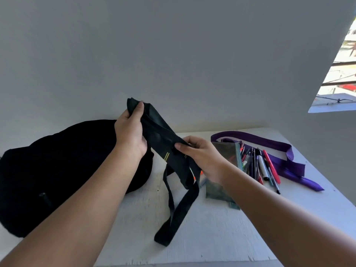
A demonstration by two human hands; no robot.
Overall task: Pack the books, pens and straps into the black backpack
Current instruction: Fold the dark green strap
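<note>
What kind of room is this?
Probably a plain room at home, at a white table against a bare wall. A barred window shows buildings outside, and pens lie beside a backpack.

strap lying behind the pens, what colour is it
Purple strap, clearest in the head view.

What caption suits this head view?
Both hands, left hand and right hand, hold a black fabric strap beside the black backpack.

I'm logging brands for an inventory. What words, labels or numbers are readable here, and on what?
None can be read.
black strap: two short yellow stripes only, no letters.
pens: any barrel print is too small and blurred.
black backpack: no label visible.
purple strap: plain.
</note>
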